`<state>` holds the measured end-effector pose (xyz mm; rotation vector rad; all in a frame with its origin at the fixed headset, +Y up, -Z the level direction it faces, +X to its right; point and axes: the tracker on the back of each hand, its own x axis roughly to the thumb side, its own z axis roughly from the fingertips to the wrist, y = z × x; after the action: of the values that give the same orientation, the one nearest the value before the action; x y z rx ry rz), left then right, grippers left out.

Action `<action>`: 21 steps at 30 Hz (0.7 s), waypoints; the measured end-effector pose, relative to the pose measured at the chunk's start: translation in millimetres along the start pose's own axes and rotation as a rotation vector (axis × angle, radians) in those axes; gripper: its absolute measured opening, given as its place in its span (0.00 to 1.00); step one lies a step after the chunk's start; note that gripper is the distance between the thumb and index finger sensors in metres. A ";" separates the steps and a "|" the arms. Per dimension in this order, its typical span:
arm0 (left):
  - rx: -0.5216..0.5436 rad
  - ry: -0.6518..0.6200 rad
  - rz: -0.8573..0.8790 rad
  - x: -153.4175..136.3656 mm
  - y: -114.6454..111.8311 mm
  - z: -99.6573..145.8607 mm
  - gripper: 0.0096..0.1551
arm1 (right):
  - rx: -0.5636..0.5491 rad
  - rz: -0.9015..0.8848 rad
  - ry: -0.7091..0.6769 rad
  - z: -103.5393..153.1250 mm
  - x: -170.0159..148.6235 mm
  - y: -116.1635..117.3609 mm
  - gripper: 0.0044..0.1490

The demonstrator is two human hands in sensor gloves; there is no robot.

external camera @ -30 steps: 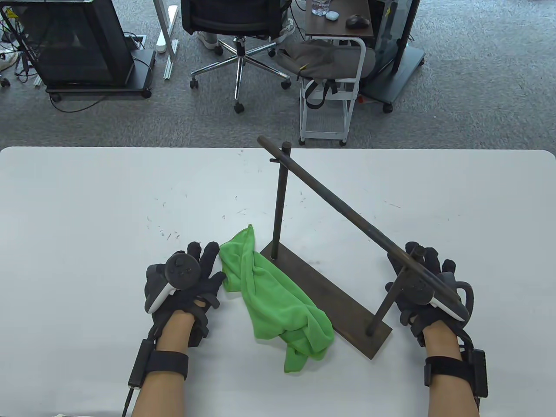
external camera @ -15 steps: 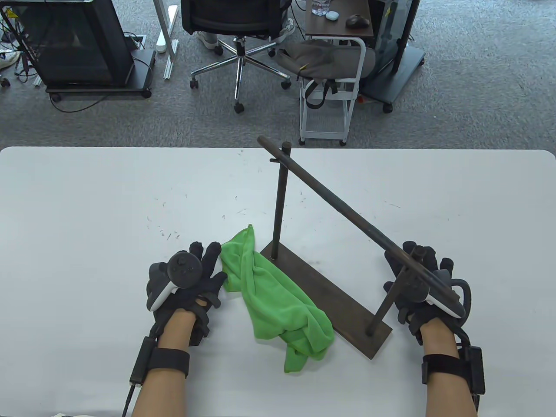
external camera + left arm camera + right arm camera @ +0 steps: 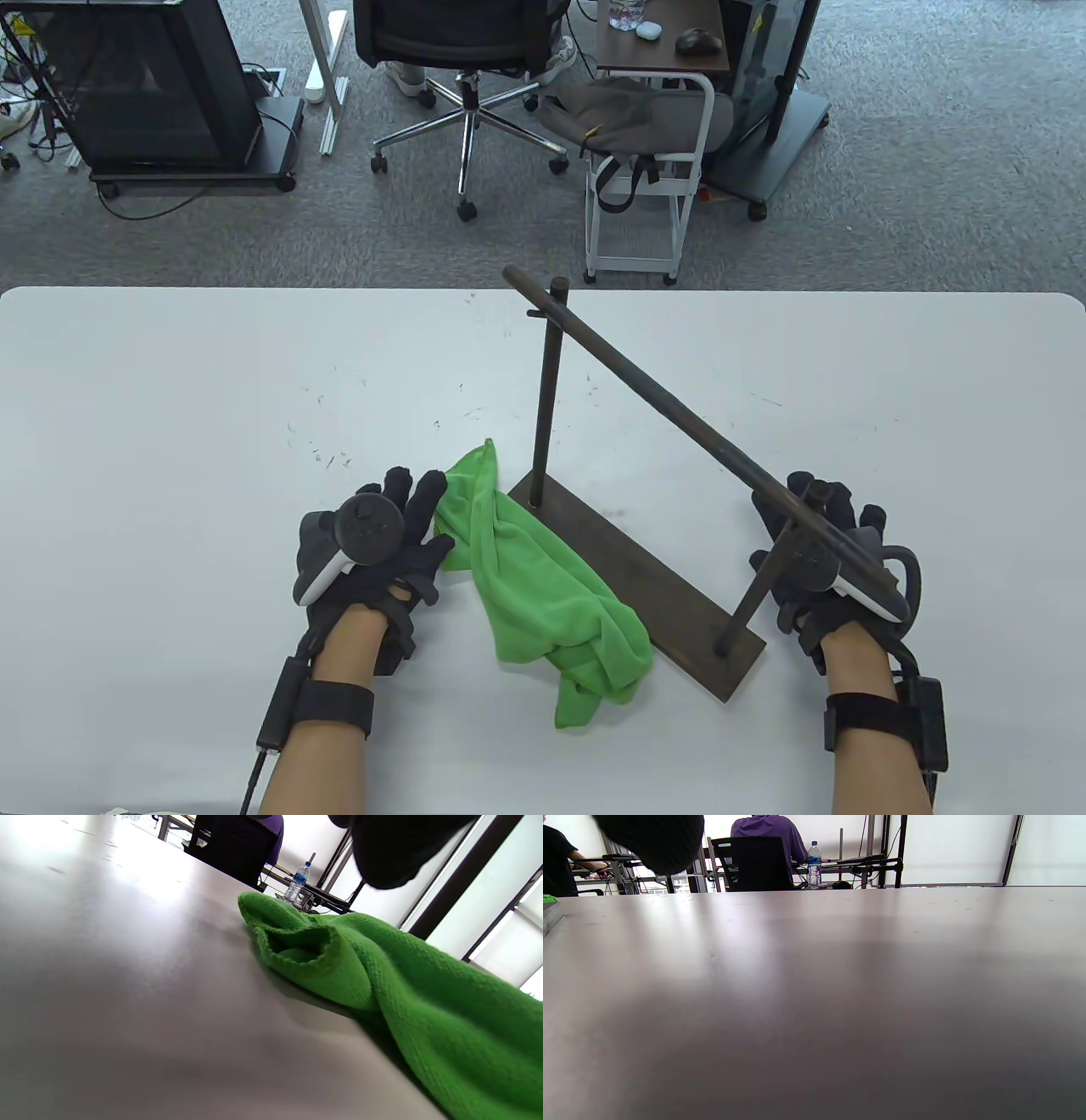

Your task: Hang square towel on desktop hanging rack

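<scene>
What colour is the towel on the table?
Plain bright green towel, no pattern; the left wrist view shows it best.

Table view: bright, even, sharp; soft shadows under the rack [image 3: 632, 475].
Wrist views: backlit by blown-out windows; glare streaks across the worktop [image 3: 127, 984]; near fingertips [image 3: 653, 840] dark, blurred.

On the table [image 3: 170, 407], the towel [image 3: 543, 594] lies crumpled just at nine o'clock of the rack [image 3: 632, 586], its base touching the cloth, with the left hand [image 3: 373, 543] at the towel's ten o'clock and the right hand [image 3: 836, 552] at the rack's three o'clock.
</scene>
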<state>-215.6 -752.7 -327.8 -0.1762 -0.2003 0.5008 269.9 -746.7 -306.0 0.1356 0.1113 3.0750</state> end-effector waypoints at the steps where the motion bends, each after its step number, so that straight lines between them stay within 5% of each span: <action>1: -0.011 -0.019 0.010 2.4 -1.0 -0.7 0.46 | 0.001 0.000 0.001 -0.1 0.0 0.1 0.48; 11: -0.246 -0.242 -0.095 42.7 -25.0 -10.5 0.53 | 0.002 -0.004 0.000 -0.5 -0.5 0.5 0.48; 21: -0.311 -0.202 -0.234 46.8 -33.8 -12.5 0.55 | 0.001 -0.017 -0.002 -0.9 -0.5 0.9 0.48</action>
<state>-157.0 -760.4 -325.7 -0.4010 -0.4912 0.2508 270.3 -747.7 -306.9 0.1374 0.1129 3.0575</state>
